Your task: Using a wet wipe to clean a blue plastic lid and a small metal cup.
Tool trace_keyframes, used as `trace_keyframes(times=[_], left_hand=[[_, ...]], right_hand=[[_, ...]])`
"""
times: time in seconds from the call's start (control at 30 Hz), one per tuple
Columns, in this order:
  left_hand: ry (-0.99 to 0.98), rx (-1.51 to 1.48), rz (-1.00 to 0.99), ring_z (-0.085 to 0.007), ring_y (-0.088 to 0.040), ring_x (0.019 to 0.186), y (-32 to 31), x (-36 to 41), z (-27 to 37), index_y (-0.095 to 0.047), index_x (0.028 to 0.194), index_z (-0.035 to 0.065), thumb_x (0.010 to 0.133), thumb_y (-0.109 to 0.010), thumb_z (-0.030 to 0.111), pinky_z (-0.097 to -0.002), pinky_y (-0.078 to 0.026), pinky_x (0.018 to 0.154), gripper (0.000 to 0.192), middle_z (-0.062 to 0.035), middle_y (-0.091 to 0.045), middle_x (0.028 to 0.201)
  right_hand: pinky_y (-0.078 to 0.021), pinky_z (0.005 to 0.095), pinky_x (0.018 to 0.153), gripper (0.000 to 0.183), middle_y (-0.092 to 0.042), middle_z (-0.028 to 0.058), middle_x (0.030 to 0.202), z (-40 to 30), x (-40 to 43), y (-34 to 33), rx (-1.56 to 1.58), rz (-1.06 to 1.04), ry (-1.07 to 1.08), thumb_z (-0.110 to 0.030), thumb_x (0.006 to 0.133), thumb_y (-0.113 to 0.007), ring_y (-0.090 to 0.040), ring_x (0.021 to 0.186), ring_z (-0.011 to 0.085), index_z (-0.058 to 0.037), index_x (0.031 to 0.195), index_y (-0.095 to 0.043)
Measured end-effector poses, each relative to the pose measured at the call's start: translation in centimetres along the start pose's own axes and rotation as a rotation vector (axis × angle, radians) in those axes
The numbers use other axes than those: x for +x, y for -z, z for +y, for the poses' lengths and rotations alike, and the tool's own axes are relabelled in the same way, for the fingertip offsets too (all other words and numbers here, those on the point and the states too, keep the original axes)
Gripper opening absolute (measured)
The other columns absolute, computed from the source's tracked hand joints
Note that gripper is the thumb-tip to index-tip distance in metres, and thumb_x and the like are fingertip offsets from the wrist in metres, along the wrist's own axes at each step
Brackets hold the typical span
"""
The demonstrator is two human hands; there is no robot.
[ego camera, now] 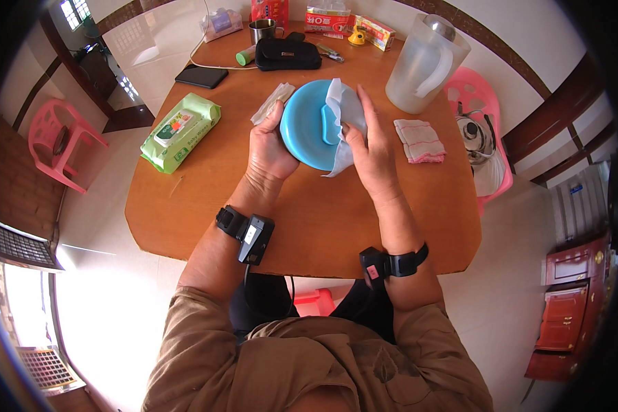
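Observation:
A round blue plastic lid or bowl [309,135] with a raised bar across its middle is held between both hands above the wooden table [309,226]. My left hand [274,147] grips its left rim, thumb on top and fingers hidden beneath. On the right side, my right hand [372,149] presses a white wipe [347,110] against the blue piece, with the wipe draped over its right part. Left of my hands lies a green pack of baby wipes [181,133]. Just beyond my left thumb is a clear plastic packet [273,104]. A folded checked cloth [419,140] rests to the right.
Towards the back stand a translucent pitcher [417,67], a black pouch [288,54], a metal mug [263,32] and a yellow toy-like item [357,36]. A black phone [202,76] lies back left. Pink chairs [56,118] stand on both sides; the right one holds a kettle [475,133].

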State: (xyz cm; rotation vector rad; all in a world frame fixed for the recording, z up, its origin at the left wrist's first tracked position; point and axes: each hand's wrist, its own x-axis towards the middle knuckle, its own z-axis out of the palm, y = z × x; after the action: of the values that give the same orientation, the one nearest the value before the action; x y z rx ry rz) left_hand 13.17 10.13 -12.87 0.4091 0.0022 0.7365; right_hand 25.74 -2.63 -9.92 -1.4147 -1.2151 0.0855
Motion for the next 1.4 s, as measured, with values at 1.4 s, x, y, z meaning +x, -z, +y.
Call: trace_keyframes(times=[1.4], left_hand=[[0.085, -0.008, 0.033, -0.0259, -0.057, 0.114, -0.5, -0.5, -0.7, -0.054, 0.127, 0.0011, 0.098, -0.051, 0.030, -0.0420, -0.042, 0.104, 0.041, -0.0124, -0.061, 0.123]], right_hand=[[-0.0446, 0.0416, 0.083, 0.021, -0.065, 0.0036, 0.094, 0.0, 0.9, 0.1, -0.346, 0.167, 0.487, -0.006, 0.072, -0.073, -0.058, 0.098, 0.0286, -0.0078, 0.093, -0.070]])
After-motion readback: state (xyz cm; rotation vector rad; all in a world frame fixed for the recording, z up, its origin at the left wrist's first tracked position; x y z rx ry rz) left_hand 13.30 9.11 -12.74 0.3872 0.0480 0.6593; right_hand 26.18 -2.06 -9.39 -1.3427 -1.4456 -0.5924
